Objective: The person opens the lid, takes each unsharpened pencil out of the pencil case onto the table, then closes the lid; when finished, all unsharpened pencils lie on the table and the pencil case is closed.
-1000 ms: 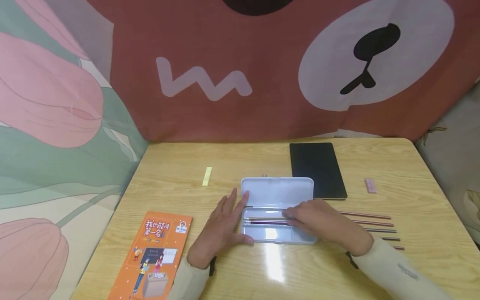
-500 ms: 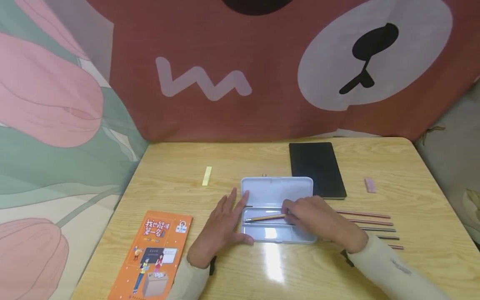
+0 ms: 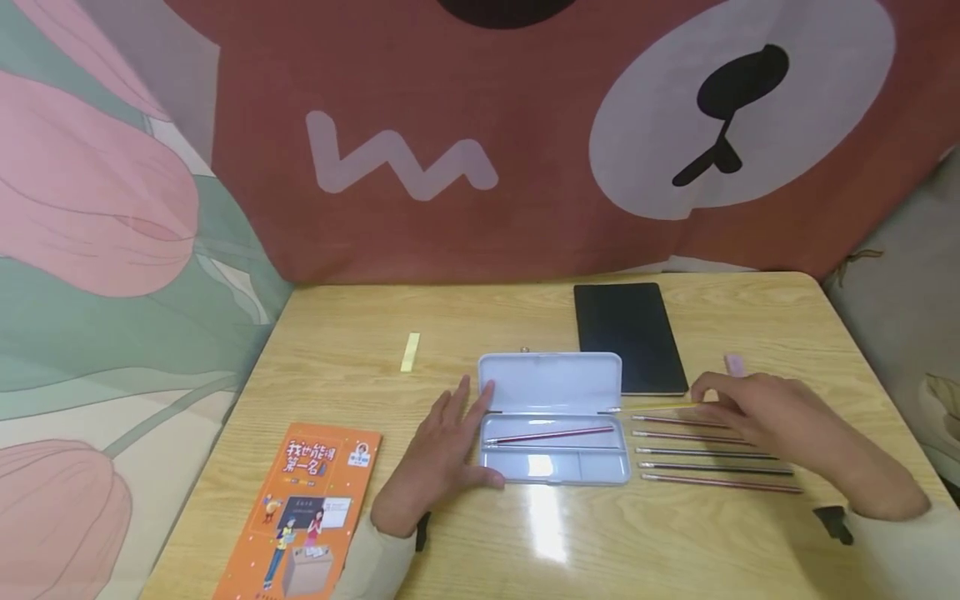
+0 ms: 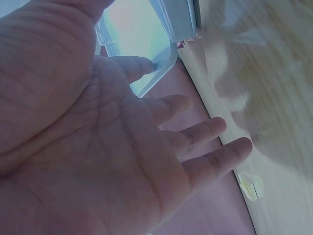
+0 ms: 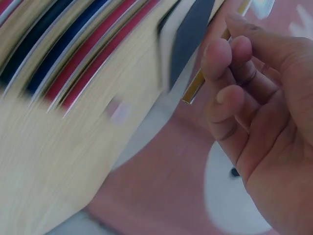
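Note:
An opened pale pencil case (image 3: 551, 383) lies mid-table with one dark red pencil (image 3: 551, 435) in its upper compartment. My left hand (image 3: 442, 458) rests at the case's left side, fingers spread and straight, index fingertip at the lid and thumb by the front corner. In the left wrist view the palm (image 4: 107, 147) fills much of the picture beside the case. My right hand (image 3: 772, 412) pinches a yellow pencil (image 3: 660, 407) above the row of pencils to the right of the case. The right wrist view shows this yellow pencil (image 5: 194, 87) between thumb and fingers.
Several pencils (image 3: 712, 455), red and dark, lie side by side right of the case. A black notebook (image 3: 630, 337) sits behind it, and a pink eraser (image 3: 734, 365) lies at the right. An orange book (image 3: 300, 508) and a yellow sticky-note strip (image 3: 410, 352) are on the left.
My right hand has lifted the yellow pencil out of the case and carried it right, over beside the other pencils. The left hand has stayed at the case.

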Action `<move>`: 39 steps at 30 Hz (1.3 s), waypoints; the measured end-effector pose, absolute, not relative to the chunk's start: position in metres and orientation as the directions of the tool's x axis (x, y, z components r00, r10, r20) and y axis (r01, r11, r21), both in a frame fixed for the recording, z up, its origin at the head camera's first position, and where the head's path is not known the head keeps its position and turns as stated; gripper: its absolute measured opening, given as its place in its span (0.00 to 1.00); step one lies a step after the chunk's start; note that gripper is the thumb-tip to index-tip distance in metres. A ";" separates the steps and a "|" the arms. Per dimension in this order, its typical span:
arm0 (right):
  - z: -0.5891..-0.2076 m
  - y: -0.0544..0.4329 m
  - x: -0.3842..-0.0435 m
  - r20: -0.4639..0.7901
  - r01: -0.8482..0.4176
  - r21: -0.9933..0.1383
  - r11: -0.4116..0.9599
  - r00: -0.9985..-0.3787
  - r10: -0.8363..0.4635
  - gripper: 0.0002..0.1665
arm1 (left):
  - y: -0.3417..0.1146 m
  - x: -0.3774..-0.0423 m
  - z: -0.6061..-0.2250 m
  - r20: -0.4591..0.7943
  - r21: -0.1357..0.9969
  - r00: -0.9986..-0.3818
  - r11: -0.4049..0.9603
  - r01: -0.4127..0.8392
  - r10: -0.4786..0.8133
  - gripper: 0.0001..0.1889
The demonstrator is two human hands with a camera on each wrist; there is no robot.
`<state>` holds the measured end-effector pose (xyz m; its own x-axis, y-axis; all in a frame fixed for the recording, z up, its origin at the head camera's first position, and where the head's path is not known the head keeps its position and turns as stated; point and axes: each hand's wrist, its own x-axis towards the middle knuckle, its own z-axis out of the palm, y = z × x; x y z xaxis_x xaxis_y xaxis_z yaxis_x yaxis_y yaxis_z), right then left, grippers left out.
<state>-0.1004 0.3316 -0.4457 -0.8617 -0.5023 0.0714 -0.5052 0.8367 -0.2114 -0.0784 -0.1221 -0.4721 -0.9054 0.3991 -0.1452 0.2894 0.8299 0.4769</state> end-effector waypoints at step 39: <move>-0.457 0.323 -0.113 -0.043 -0.428 -0.206 0.880 -0.894 -0.445 0.03 | -0.123 -0.078 -0.471 -0.163 0.500 -0.906 0.825 0.265 0.390 0.69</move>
